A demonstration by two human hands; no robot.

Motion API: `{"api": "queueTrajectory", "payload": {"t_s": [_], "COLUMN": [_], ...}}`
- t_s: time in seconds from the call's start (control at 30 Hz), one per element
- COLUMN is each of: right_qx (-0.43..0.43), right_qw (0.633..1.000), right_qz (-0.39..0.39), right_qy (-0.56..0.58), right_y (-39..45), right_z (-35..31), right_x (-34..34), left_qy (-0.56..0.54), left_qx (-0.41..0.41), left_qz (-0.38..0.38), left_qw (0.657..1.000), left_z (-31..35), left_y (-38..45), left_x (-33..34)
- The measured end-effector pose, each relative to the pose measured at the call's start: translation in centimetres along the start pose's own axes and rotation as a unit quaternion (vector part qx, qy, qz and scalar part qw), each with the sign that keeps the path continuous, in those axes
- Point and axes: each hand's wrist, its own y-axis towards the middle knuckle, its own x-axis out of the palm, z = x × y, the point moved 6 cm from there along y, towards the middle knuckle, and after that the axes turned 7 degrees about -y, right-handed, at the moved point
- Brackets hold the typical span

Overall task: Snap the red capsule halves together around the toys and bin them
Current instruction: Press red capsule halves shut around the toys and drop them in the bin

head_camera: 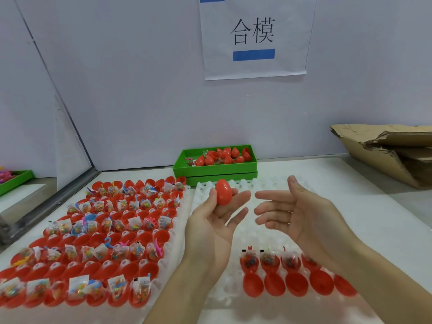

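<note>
A closed red capsule [223, 192] rests on the fingers of my left hand [217, 218], held by thumb and fingertips with the palm up. My right hand [297, 213] hovers just to its right with straight fingers, holding nothing. Below my hands a white tray [233, 272] carries a row of red halves with bagged toys [268, 260] and a row of empty red halves [297, 284]. A second white tray [180, 206] on the left holds several rows of red halves filled with toy bags [93, 242]. The green bin [215, 169] at the back contains several closed red capsules.
A crumpled cardboard box [388, 150] lies at the back right. Another green tray [16, 181] sits at the far left behind a metal rail [46, 204]. A paper sign [254, 36] hangs on the white wall behind the bin.
</note>
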Motion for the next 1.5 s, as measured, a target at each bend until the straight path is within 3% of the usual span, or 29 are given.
{"api": "queueTrajectory", "payload": {"t_s": [0.27, 0.37, 0.5, 0.73, 0.9, 0.97, 1.1, 1.27, 1.5], "right_qx": [-0.033, -0.048, -0.059, -0.143, -0.194, -0.196, -0.187, -0.155, -0.155], "right_qw": [0.998, 0.995, 0.986, 0.956, 0.923, 0.914, 0.922, 0.949, 0.949], "right_qz": [0.025, 0.043, 0.062, 0.089, 0.086, 0.097, 0.129, 0.084, 0.045], "right_qy": [-0.046, -0.081, -0.144, -0.238, -0.321, -0.342, -0.313, -0.261, -0.271], "right_y": [0.2, 0.4, 0.4, -0.4, -1.0, -0.9, -0.5, 0.0, 0.0], "right_z": [-0.3, -0.3, -0.1, -0.8, -0.4, -0.1, -0.4, 0.0, 0.8], "right_x": [-0.6, -0.8, -1.1, -0.3, 1.2, 1.1, -0.2, -0.2, 0.3], "left_qy": [0.025, 0.132, 0.302, 0.372, 0.499, 0.522, 0.498, 0.438, 0.454], "left_qx": [-0.014, 0.048, 0.15, 0.216, 0.3, 0.311, 0.275, 0.219, 0.264], "left_qz": [-0.004, -0.012, -0.009, -0.028, -0.063, -0.069, -0.107, -0.082, -0.077], "left_qw": [1.0, 0.99, 0.941, 0.902, 0.811, 0.791, 0.816, 0.868, 0.847], "left_z": [-0.2, 0.2, 0.6, 1.0, 0.6, 0.5, 0.3, 0.2, 0.2], "left_y": [0.0, 0.2, -0.1, -0.7, -1.5, -1.5, -1.4, -0.9, -1.1], "left_x": [0.0, 0.1, 0.1, 0.9, 1.9, 2.0, 2.3, 1.7, 1.5]}}
